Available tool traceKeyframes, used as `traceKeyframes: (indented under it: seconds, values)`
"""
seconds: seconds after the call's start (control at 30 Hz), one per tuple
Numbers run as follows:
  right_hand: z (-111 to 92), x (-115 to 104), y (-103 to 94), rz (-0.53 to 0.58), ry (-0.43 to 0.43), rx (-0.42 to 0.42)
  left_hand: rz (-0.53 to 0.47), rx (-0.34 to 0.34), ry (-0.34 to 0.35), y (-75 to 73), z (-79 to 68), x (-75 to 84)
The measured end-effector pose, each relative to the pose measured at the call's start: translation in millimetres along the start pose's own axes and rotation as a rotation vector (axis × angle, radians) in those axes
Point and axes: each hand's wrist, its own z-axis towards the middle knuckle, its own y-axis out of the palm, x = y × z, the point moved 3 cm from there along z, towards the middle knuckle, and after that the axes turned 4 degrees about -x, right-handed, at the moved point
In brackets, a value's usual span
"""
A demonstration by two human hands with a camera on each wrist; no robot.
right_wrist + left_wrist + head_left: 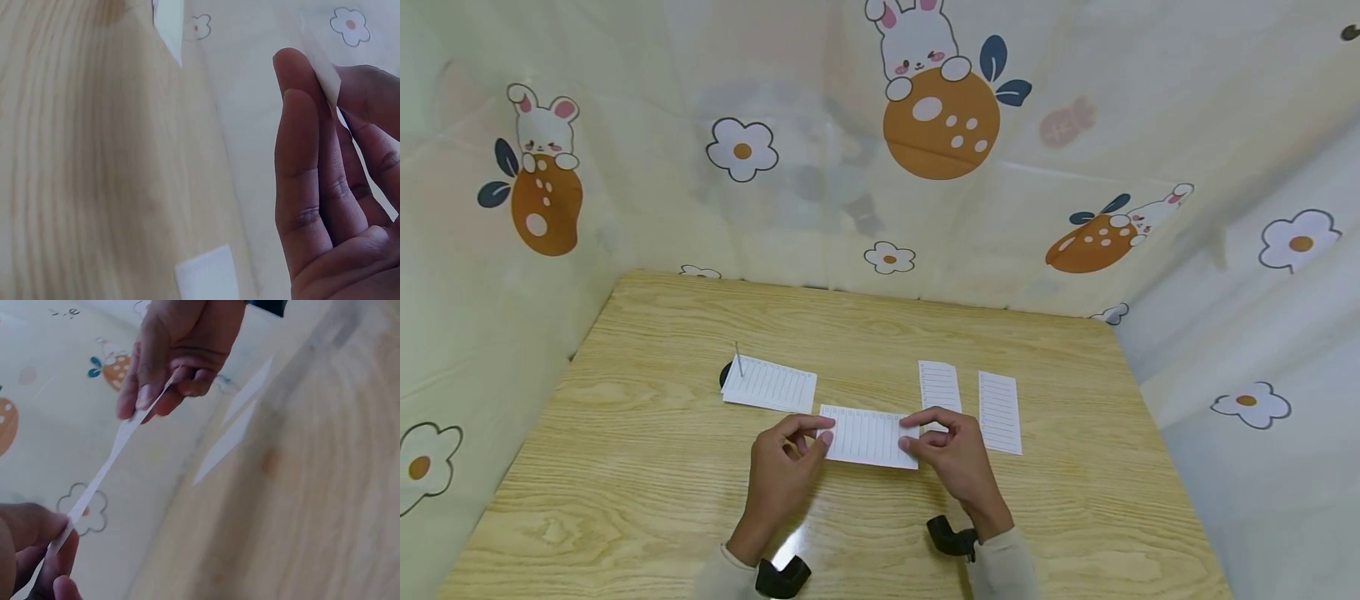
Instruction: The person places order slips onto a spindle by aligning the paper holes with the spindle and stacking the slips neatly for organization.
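Observation:
My left hand (782,471) and right hand (958,458) pinch a white lined paper slip (871,438) at its two ends, thumbs against fingers, above the middle of the table. In the left wrist view the slip (100,475) is edge-on and slightly twisted. Left of it, similar lined slips (778,387) lie with a thin upright metal spike (739,361) standing through their left end; part of a black round base (725,375) shows beneath. In the right wrist view, the fingers of my right hand (331,181) cover much of the slip.
Two more lined slips lie to the right, one (938,383) partly behind my right hand, the other (999,412) farther right. The wood-grain table (647,467) meets a printed cloth (820,208) at its back and sides. Black devices (951,536) sit at both wrists.

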Motion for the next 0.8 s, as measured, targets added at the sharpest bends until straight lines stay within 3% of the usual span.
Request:
traceKeyframes:
  seconds: [0.3, 0.8]
  values:
    - [14.8, -18.8, 13.6, -0.004, -0.029, -0.014, 0.011, -0.051, 0.032, -25.7, 16.6, 13.3]
    - [45.4, -46.7, 38.8, 0.024, -0.144, -0.052, 0.053, 0.014, 0.025, -62.3, 40.9, 29.9]
